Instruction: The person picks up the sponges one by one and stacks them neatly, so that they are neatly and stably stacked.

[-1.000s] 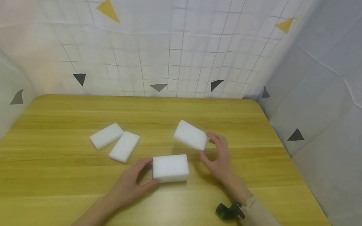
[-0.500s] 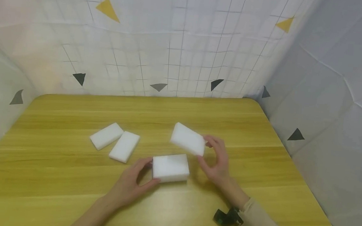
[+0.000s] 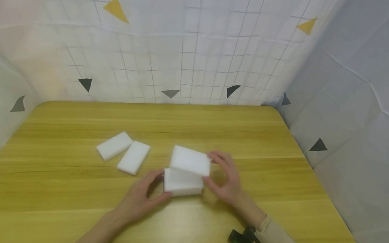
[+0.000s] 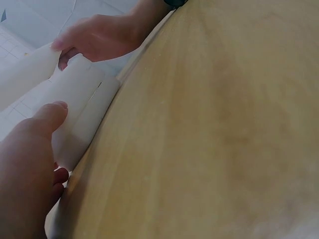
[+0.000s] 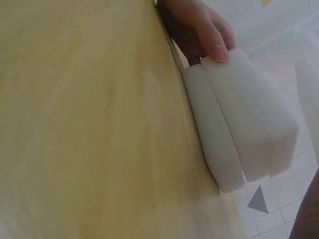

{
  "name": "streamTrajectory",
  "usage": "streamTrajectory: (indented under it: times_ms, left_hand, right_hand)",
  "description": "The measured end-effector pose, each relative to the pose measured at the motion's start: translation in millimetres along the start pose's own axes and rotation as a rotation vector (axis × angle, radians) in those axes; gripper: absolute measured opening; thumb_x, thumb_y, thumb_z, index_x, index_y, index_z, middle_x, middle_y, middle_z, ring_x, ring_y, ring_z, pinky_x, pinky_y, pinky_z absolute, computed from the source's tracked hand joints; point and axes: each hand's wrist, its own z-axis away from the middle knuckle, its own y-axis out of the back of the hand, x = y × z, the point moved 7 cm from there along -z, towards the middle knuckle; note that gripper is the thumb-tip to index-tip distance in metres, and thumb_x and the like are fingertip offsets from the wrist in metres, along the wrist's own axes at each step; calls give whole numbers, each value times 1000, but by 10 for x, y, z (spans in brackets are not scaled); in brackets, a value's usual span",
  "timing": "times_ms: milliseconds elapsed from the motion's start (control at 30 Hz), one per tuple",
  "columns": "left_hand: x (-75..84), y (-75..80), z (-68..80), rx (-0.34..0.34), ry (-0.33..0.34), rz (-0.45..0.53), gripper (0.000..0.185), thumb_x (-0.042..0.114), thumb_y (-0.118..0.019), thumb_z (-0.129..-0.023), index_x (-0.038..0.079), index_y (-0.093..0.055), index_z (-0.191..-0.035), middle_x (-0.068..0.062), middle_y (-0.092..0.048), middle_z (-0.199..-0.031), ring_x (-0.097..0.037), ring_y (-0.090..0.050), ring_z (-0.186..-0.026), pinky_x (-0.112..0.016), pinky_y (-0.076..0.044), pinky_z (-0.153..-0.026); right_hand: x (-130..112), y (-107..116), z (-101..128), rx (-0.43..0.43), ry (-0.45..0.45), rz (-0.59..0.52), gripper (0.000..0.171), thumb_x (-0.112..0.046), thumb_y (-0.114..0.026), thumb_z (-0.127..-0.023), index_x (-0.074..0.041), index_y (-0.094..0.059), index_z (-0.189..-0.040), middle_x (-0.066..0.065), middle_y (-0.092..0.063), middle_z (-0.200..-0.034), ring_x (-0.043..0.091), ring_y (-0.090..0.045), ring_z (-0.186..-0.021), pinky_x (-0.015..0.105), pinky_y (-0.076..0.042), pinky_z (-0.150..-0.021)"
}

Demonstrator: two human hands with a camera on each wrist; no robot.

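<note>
- Right hand (image 3: 226, 177) pinches the upper sponge (image 3: 190, 160) by its right end, resting on or just above the lower sponge (image 3: 182, 183); contact seems likely.
- Left hand (image 3: 140, 199) grips the lower sponge's left end, mid-surface (image 3: 55, 187).
- Two more sponges (image 3: 123, 152) lie touching, far left.

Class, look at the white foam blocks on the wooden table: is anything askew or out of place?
Only the top block, held by the right hand: it sits skewed over the lower block, edges not lined up. Nothing is damaged.
</note>
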Motion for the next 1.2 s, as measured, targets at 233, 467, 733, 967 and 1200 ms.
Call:
streamTrajectory:
  times_ms: [233, 467, 733, 967, 1200]
  left_hand:
    - [-17, -7, -2, 2, 1, 14, 64, 47, -76, -85, 23, -53, -140, 8, -61, -134, -11, -57, -125, -39, -49, -108]
    - [-28, -12, 1, -6, 13, 9, 66, 50, -75, -85, 23, -52, -141, 7, -60, -135, -11, -57, -126, -39, -48, -109]
    - [-14, -12, 4, -2, -14, -17, 66, 48, -75, -87, 18, -52, -141, 2, -61, -135, -17, -58, -125, -42, -49, -107]
    - [-13, -8, 2, 6, -6, -11, 67, 47, -77, -85, 20, -52, -141, 4, -61, -134, -14, -58, -125, -40, -48, -108]
    - [-8, -5, 2, 2, -2, 4, 66, 45, -77, -86, 20, -52, -141, 4, -61, -135, -15, -58, -125, -41, -48, -108]
  right_hand:
    - [21, -48, 34, -32, 15, -2, 56, -30, -74, -88, 17, -61, -116, 27, -62, -113, 30, -57, -102, 30, -55, -84]
    - [35, -97, 43, -77, -14, 0, 56, -30, -75, -87, 14, -61, -118, 26, -63, -113, 29, -57, -100, 27, -52, -89]
    - [56, -128, 75, -129, -57, 3, 56, -30, -76, -86, 12, -61, -120, 25, -63, -117, 32, -57, -108, 26, -46, -103]
    - [37, -123, 61, -117, -28, -13, 53, -28, -74, -87, 13, -62, -117, 26, -63, -112, 33, -58, -104, 25, -46, -101]
    - [9, -120, 48, -123, -11, -21, 53, -31, -75, -86, 11, -63, -117, 22, -64, -111, 31, -58, -102, 27, -47, -98]
